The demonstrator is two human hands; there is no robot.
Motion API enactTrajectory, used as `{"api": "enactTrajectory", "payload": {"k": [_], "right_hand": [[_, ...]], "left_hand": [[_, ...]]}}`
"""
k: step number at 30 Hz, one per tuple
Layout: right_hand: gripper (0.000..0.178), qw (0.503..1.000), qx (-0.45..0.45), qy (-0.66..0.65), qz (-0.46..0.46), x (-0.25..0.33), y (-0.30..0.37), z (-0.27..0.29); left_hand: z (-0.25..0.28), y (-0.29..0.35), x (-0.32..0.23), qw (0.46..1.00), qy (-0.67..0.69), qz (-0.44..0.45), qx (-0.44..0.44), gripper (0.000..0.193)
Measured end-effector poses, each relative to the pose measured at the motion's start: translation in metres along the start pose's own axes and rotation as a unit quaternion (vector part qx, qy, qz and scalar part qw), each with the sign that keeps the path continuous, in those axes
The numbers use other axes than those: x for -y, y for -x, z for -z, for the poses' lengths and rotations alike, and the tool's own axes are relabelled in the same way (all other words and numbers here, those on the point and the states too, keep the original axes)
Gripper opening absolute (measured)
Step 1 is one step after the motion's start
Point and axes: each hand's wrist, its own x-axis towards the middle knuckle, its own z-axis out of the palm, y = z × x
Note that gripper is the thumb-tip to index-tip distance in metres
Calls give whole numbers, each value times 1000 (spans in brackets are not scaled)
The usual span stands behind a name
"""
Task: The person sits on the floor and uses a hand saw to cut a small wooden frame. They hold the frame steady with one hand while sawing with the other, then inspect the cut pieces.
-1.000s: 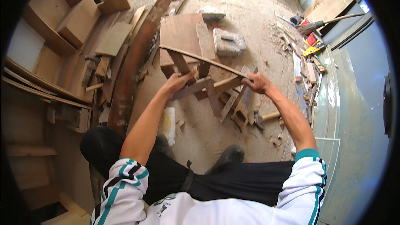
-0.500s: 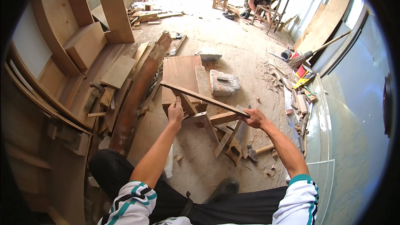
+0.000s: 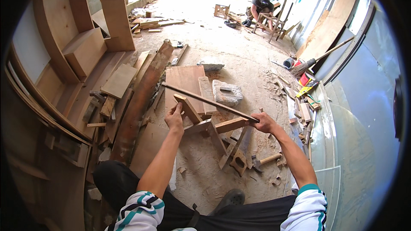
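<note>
A long thin wooden strip (image 3: 205, 100) slants across the middle, and my right hand (image 3: 264, 123) is closed round its near right end. My left hand (image 3: 174, 119) grips the raised end of a short wooden piece (image 3: 188, 109), part of a small wooden frame (image 3: 217, 139). The strip's far left end lies above and apart from my left fingers. Whether the strip touches the frame's right piece (image 3: 231, 125) near my right hand I cannot tell. Below the frame lie a handsaw (image 3: 238, 163), its blade partly hidden, and a hammer (image 3: 267, 159) with a wooden handle.
A plywood board (image 3: 182, 77) and a pale stone block (image 3: 227, 93) lie beyond the frame. At left are a rusty beam (image 3: 143, 98) and a wooden cabinet (image 3: 85, 55). Offcuts (image 3: 305, 112) and a broom (image 3: 303, 66) line the right. Farther off, a person (image 3: 261, 6) crouches by a chair frame (image 3: 274, 23).
The strip has been raised off the left piece of the frame, leaving a gap there. My left hand has shifted slightly left and down, still on the frame. The view has moved slightly.
</note>
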Motion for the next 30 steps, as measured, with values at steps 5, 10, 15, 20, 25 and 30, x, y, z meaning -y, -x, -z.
{"api": "enactTrajectory", "payload": {"k": [5,10,15,20,25,30], "right_hand": [[23,990,-2,-60,-128,-29,-2,24],[41,964,-14,-205,-170,-30,-1,31],[42,953,-25,-258,-160,-27,10,34],[42,946,-46,-276,-162,-28,16,37],[45,953,-84,-220,-189,-42,45,46],[51,961,-102,-157,-205,-52,56,60]], "left_hand": [[-21,7,-16,998,22,26,52,22],[-37,11,-26,992,71,26,100,21],[-53,18,-33,984,108,45,131,18],[-60,16,-38,982,112,93,120,29],[-73,30,-49,984,10,126,127,34],[-48,0,-6,933,-342,-11,108,50]]}}
